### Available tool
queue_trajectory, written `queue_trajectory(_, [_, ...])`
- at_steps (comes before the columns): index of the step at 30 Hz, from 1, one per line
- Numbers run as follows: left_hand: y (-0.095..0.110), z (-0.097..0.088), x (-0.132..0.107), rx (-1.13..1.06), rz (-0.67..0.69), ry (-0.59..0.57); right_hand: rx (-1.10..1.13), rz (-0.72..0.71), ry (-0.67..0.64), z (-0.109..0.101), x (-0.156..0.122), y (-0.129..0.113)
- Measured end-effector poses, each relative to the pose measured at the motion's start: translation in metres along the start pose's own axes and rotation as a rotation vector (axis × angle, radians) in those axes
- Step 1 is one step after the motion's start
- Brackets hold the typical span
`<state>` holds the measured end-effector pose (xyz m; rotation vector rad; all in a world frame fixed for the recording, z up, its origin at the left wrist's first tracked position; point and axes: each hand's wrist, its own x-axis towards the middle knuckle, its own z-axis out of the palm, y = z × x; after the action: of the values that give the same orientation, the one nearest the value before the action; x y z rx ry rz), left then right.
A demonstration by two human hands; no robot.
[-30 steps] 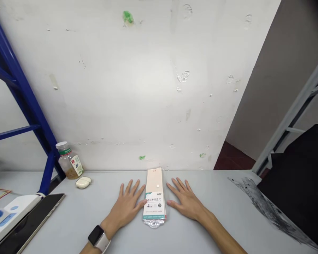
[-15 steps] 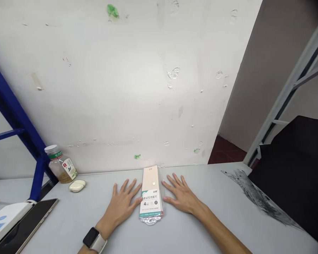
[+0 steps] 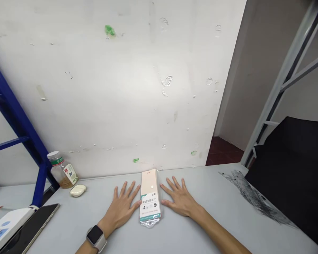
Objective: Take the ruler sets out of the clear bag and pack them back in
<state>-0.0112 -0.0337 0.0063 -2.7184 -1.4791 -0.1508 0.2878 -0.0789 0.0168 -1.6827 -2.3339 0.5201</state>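
A scuffed white wall (image 3: 100, 88) fills most of the view, with green flecks on it. Below it runs a pale gray tabletop (image 3: 209, 197), a blue metal rack frame (image 3: 21, 120) rises at its left end, and a gray metal frame (image 3: 288, 77) stands beyond a black object (image 3: 294, 158) on the right. A dark tablet (image 3: 29, 229) lies at the near left corner.

The person's left hand (image 3: 120, 208) and right hand (image 3: 178, 201) rest palm-down on the tabletop, fingers (image 3: 129, 188) spread open, gripping nothing. Between them, near the wall, lies a packaged exam ruler set (image 3: 149, 197), flat, with both thumbs right at its long edges. Off to the left stand a glass bottle (image 3: 62, 173) and a small cream oval object (image 3: 77, 190). A smartwatch (image 3: 95, 235) sits on the left wrist.
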Motion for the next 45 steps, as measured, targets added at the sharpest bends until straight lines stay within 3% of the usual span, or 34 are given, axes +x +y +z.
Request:
queue_trajectory(7, [-0.003,0.0,0.003,-0.03,0.003,0.002,0.016,-0.025,0.116,0.0,-0.001,0.005])
queue_trajectory(13, [0.004,-0.009,-0.001,-0.115,0.06,0.099,0.066,-0.127,0.416,0.006,-0.005,-0.016])
queue_trajectory(17, [0.01,-0.012,-0.002,-0.171,0.112,0.076,0.195,-0.114,0.351,0.018,-0.007,-0.033])
queue_trajectory(20, [0.011,-0.013,-0.001,-0.295,0.074,0.057,0.412,-0.072,0.282,0.021,-0.006,-0.033])
queue_trajectory(23, [0.012,-0.018,0.0,-0.564,0.009,0.079,0.633,-0.049,0.268,0.017,-0.004,-0.029])
queue_trajectory(28, [0.025,-0.029,0.001,-1.206,-0.129,0.108,0.878,-0.031,0.227,0.012,-0.006,-0.035])
queue_trajectory(31, [0.031,-0.029,0.003,-1.379,-0.174,0.095,0.962,0.001,0.173,0.011,-0.007,-0.038])
queue_trajectory(37, [0.022,-0.031,0.002,-1.349,-0.248,0.119,1.041,0.018,0.199,0.005,-0.006,-0.027])
queue_trajectory(42, [0.018,-0.032,-0.001,-1.324,-0.162,-0.002,1.057,0.053,0.146,0.005,-0.004,-0.022])
queue_trajectory(45, [0.015,-0.031,0.0,-1.269,-0.164,0.038,1.019,0.083,0.164,0.006,-0.001,-0.018])
